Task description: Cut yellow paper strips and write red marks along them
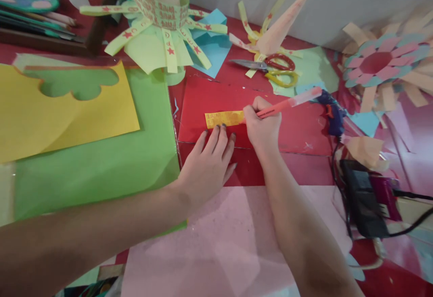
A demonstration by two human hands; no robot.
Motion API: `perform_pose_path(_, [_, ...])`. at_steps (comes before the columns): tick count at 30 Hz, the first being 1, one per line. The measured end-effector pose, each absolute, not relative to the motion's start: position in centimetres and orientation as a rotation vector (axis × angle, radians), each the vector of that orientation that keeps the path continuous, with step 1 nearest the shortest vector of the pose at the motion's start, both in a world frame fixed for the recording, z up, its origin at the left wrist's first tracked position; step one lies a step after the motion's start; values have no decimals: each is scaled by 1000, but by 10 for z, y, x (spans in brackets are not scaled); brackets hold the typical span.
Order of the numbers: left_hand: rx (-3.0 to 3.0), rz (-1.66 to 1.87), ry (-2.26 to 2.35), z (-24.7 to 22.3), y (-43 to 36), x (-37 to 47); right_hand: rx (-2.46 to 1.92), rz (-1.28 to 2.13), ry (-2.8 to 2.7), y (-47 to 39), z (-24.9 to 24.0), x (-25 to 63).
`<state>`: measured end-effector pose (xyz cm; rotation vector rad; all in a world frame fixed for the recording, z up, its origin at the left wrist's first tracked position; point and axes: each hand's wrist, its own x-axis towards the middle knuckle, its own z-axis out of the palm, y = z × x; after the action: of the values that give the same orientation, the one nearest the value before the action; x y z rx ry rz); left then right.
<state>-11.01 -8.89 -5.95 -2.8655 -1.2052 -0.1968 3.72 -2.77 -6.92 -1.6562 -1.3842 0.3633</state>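
A small yellow paper strip (221, 118) with rows of faint marks lies on a red board (297, 130). My right hand (264, 127) is closed round a red pen (287, 104), whose clear end points up to the right; its tip is at the strip's right end, partly hidden by my fingers. My left hand (209, 159) lies flat with fingers spread, fingertips at the strip's lower edge.
Scissors (267, 67) and paper crafts (165, 21) stand behind the board. Green (149, 152) and yellow sheets (67, 121) lie left, pink paper (216, 252) in front. At right are a glue gun (334, 116), a black power block (363, 197) with cables, and a paper flower (375, 62).
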Motion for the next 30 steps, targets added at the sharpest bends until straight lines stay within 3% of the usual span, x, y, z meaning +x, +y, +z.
perform_pose_path(12, [-2851, -202, -1204, -60, -88, -110, -1603, 422, -1291, -27, -71, 40])
perform_pose_path(22, [-2851, -182, -1192, -59, -90, -110, -1727, 253, -1448, -27, -64, 35])
perform_pose_path(30, [-2839, -173, -1210, -60, -89, -111, -1505, 398, -1001, -20, -74, 71])
